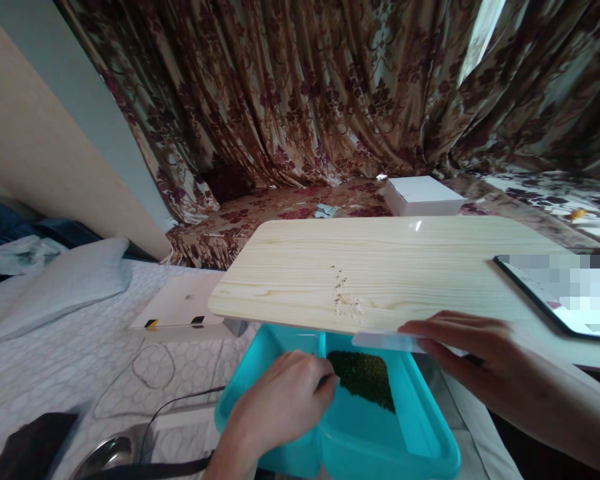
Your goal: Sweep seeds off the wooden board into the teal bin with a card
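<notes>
A turquoise two-compartment bin (430,427) sits just under the near edge of a pale wood-grain table (290,267). Its right compartment contains a heap of small green grains (365,377). My left hand (290,393) is closed over the bin's middle divider; whatever its fingers grip, if anything, is hidden. My right hand (470,347) pinches a flat translucent plastic piece (385,341) at the table's near edge, above the bin's right compartment. Small pale and dark crumbs (347,300) are scattered on the tabletop beyond that piece.
A tablet-like device (570,300) with a bright screen lies on the table's right side. Behind the table is a white box (425,193) before patterned curtains. On the left, a bed (105,360) carries a pillow (75,280), a pale flat box (180,303), cables and a metal bowl (110,453).
</notes>
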The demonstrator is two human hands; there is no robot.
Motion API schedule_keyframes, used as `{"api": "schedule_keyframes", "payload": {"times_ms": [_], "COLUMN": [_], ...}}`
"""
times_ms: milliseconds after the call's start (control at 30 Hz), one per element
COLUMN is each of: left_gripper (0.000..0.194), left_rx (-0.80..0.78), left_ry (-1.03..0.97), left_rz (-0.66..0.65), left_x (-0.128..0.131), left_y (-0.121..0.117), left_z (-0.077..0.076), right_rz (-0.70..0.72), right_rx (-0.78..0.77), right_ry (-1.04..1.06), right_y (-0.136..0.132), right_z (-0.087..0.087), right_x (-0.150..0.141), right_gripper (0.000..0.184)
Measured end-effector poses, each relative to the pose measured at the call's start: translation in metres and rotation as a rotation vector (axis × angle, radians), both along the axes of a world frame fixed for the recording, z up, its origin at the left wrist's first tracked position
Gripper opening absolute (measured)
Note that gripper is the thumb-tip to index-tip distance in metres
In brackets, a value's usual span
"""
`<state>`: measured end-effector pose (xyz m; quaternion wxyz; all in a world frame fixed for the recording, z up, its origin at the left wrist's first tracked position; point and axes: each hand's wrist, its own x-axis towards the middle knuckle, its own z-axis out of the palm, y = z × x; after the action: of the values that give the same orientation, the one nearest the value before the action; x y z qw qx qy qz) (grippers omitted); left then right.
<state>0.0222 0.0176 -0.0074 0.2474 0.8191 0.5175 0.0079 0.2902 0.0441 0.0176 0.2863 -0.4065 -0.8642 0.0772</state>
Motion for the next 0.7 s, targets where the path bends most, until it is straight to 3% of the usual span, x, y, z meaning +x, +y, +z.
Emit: {"api": "schedule_keyframes", "payload": {"times_ms": [133,200,333,700], "left_gripper": [0.033,0.036,0.036,0.030], "left_rx": [0.041,0.053,0.080,0.129], "left_ry": [0.038,0.066,0.079,0.020], "left_rz": [-0.064,-0.105,-0.181,-0.247], "left_x": [0.022,0.035,0.055,0.065], "left_y": [-0.006,-0.007,-0.006,-0.004], "left_z": [-0.005,-0.007,-0.010,-0.016], "right_rz": [-0.186,-0.204,-0.171,0.028], "right_rx": [0.064,0.089,0.074,0.009], "right_ry": [-0.016,-0.014,-0.010,0.006], "right_y": [0.012,0.019,0.024,0.001], "right_z": [-0.009,-0.016,-0.022,-0.005], "right_x": [0.011,0.013,0.004,-0.034], "right_gripper": [0.032,0.032,0.032,0.034]}}
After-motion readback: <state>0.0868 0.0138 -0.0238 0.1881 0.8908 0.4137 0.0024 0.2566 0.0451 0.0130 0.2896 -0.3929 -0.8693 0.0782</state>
